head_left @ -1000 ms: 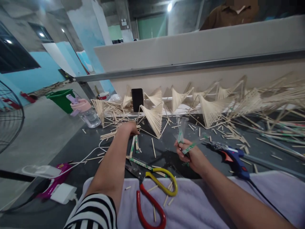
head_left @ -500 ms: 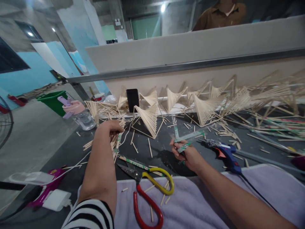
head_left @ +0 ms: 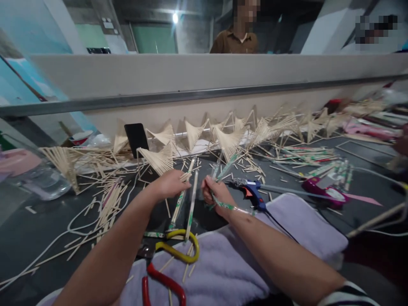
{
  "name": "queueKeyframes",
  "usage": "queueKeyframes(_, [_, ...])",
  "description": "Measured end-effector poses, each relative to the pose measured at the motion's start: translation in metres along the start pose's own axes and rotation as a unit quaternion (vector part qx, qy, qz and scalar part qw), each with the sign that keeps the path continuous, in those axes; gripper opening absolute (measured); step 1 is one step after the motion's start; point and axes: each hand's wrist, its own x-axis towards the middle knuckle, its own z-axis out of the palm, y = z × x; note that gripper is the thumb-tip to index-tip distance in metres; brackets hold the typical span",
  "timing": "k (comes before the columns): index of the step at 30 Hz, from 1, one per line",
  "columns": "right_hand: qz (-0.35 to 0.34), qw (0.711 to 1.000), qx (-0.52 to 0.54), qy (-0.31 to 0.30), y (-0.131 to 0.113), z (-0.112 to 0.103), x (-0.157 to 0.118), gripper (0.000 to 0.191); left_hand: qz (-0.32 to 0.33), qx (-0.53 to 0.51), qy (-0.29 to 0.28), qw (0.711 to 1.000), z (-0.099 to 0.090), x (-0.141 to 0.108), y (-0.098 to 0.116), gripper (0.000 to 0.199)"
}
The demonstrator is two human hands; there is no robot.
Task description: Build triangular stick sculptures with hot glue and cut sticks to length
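My left hand is closed around wrapped sticks, clear sleeves with green print and pale wood inside, held near the middle of the table. Just right of it, my right hand is closed on crumpled plastic wrappers with green marks; they stick out above the fist and trail below over the wrist. Another long wrapped stick stands between the two hands. A blue glue gun lies right of my right hand. Pliers with red and yellow handles rest below my left hand.
Fan-shaped stick models line the back beside a black phone. A purple towel covers the front edge. Loose sticks and a white cable lie left; a bottle stands far left. A person is beyond the partition.
The view has turned right. My left hand has left the stick pile and now holds wrapped sticks close to my right hand, which still holds wrappers.
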Motion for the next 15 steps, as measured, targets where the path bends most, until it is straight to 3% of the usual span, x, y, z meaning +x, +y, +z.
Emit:
queueKeyframes(2, [0.001, 1.000, -0.017, 0.012, 0.001, 0.000, 0.002, 0.032, 0.001, 0.002, 0.035, 0.999, 0.006, 0.008, -0.008, 0.017])
queueKeyframes(5, [0.025, 0.999, -0.040, 0.004, 0.004, 0.002, 0.002, 0.031, -0.003, -0.005, 0.079, 0.997, -0.001, 0.011, -0.016, 0.020])
queueKeyframes(11, [0.109, 0.980, -0.053, -0.160, 0.011, 0.011, -0.008, 0.039, -0.012, 0.011, 0.151, 0.988, -0.008, 0.008, -0.008, 0.025])
queueKeyframes(15, [0.113, 0.968, -0.077, -0.210, 0.008, 0.013, -0.012, 0.033, -0.018, -0.039, 0.199, 0.979, -0.013, 0.003, -0.001, 0.029])
